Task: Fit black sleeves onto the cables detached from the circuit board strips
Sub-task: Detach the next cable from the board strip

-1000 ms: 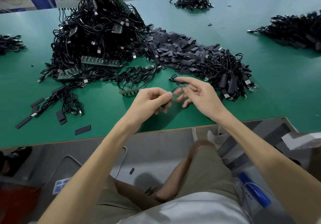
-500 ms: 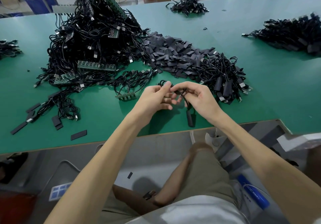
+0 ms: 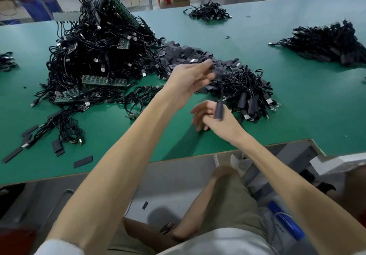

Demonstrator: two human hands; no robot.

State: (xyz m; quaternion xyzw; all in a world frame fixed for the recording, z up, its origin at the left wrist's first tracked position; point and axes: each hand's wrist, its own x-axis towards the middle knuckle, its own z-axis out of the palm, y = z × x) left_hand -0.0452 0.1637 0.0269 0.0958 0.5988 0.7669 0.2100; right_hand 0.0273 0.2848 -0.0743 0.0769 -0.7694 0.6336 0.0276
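My left hand (image 3: 188, 78) is raised over the table and blurred. Its fingertips reach toward the loose black sleeves (image 3: 184, 55), and it appears to hold a thin black cable. That cable hangs down with a black sleeve (image 3: 219, 109) on its lower end. The sleeve dangles in front of my right hand (image 3: 214, 121), which hovers low over the green table (image 3: 297, 96) with relaxed, spread fingers and grips nothing. Sleeved cables (image 3: 249, 94) lie heaped just right of both hands. A tall heap of cables on circuit board strips (image 3: 99, 56) stands at the left.
More cable heaps lie at the far right (image 3: 326, 45), at the back (image 3: 210, 13) and at the left edge (image 3: 7, 62). Stray sleeves (image 3: 83, 161) and cables (image 3: 59, 130) lie near the front left edge. My knees are under the table's front edge.
My hands have come apart. The left hand rose and moved away toward the sleeve pile, taking the cable up with it. The right hand let go and opened. The camera moved closer.
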